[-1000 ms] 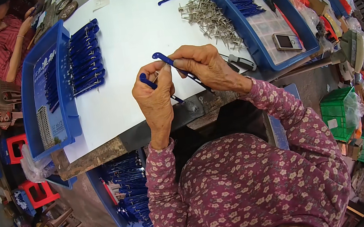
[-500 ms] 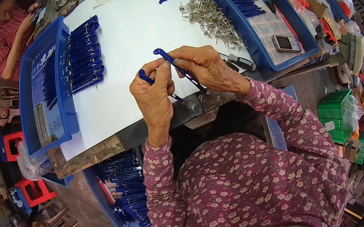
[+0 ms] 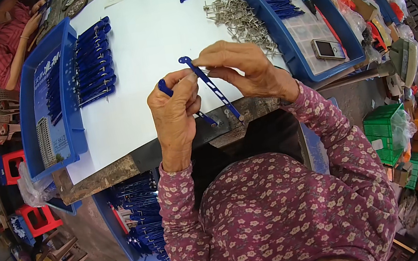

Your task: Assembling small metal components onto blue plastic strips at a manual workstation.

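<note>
My left hand (image 3: pixel 174 116) is closed around a curved-ended blue plastic strip (image 3: pixel 165 87), whose lower end shows below the fingers. Between that thumb and forefinger, a second strip, blue and slotted (image 3: pixel 216 91), is pinched near its rounded top end. It slants down to the right, toward the table edge. My right hand (image 3: pixel 248 70) is beside its upper part, index fingertip at the strip and thumb a little apart. The right fingers are loosely curved with a gap between them; whether a tiny part sits at their tips is hidden.
A pile of metal pins (image 3: pixel 241 18) lies on the white sheet (image 3: pixel 154 37). Stacked blue strips (image 3: pixel 94 61) lie at left beside a blue tray (image 3: pixel 77 126). The right tray (image 3: pixel 309 72) holds a phone (image 3: pixel 329 49) and more strips. Another person's arm (image 3: pixel 16 53) is at far left.
My right hand has loosened from the slotted strip and shifted slightly up and right, showing more of the strip. My left hand keeps both strips, nearly in place.
</note>
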Action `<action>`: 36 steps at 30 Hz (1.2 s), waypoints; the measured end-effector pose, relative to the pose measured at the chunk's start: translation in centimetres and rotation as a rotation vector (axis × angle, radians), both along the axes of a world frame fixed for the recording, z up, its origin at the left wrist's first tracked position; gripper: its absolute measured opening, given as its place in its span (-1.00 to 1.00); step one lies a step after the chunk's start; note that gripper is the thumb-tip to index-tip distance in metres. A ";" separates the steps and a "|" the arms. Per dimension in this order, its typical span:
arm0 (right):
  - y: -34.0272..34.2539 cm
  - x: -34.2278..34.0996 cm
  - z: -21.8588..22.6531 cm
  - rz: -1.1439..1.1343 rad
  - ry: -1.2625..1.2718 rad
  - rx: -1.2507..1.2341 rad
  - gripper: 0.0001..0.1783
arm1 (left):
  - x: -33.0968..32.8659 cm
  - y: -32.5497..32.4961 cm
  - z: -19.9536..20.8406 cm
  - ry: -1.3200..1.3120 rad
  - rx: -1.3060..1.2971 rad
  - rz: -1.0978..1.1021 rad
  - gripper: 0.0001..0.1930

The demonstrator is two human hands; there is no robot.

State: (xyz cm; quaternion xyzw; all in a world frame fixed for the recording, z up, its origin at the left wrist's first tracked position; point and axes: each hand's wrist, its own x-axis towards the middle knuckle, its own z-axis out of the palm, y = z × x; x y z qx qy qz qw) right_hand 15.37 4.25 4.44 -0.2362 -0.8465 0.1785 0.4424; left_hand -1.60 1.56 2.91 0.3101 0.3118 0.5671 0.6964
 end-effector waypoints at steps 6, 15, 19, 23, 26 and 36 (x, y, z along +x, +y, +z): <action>0.2 0.8 0.2 0.017 -0.094 0.180 -0.64 | 0.2 -0.1 0.2 -0.039 -0.009 -0.077 -0.96; 0.0 1.0 0.3 -0.017 -0.115 0.265 -0.67 | 0.5 -0.2 1.1 0.097 0.106 -0.071 -0.96; 0.3 0.6 0.6 -0.017 -0.061 0.211 -0.75 | 0.5 -0.1 1.8 0.535 0.372 0.042 -0.94; -0.3 0.0 1.1 -0.085 -0.010 -0.143 -0.81 | 0.7 0.0 2.6 0.728 0.462 0.062 -0.95; -0.1 -0.8 1.3 -0.118 0.084 -0.368 -0.77 | 0.5 0.7 1.9 0.762 0.504 0.094 -0.94; 1.0 -2.0 1.3 -0.185 0.205 -0.778 -0.59 | 0.7 2.3 0.8 0.698 0.507 0.141 -0.93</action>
